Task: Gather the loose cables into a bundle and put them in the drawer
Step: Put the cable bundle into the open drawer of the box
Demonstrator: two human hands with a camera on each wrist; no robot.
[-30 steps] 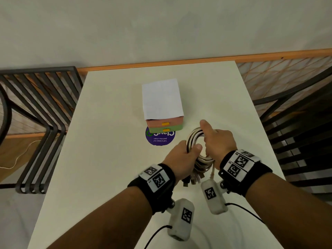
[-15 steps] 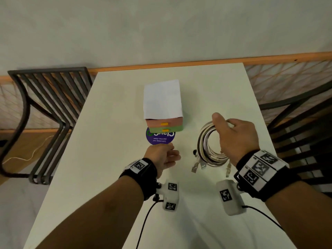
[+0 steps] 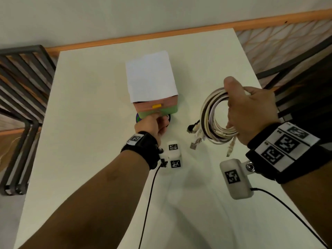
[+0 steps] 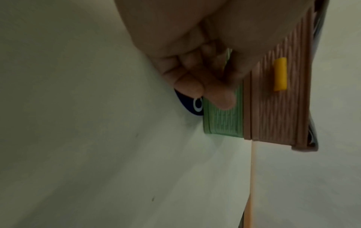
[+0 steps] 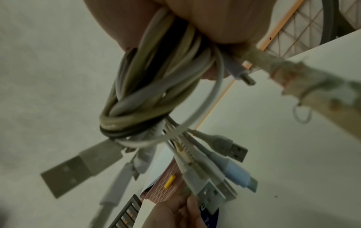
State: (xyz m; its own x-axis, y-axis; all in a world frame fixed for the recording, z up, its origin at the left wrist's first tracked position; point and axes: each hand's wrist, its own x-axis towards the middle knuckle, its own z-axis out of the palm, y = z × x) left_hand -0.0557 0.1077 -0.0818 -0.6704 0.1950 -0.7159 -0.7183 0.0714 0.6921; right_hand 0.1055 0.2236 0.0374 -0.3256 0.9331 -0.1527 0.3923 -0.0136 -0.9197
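A small drawer unit with a white paper top stands mid-table. Its pink upper drawer has a yellow handle; the green lower drawer sits beneath. My left hand is at the green drawer's front, thumb and fingers pinching its mostly hidden handle. The green drawer looks closed. My right hand grips a coiled bundle of white, beige and black cables above the table, right of the unit. In the right wrist view the bundle hangs from my fist with USB plugs dangling.
The white table ends at a wall with an orange skirting strip. A round purple sticker lies under the unit's front. Dark slatted metal chairs stand at the left and right of the table.
My left hand let go of the bundle and moved forward to the green drawer's handle. My right hand carried the coil to the right and lifted it.
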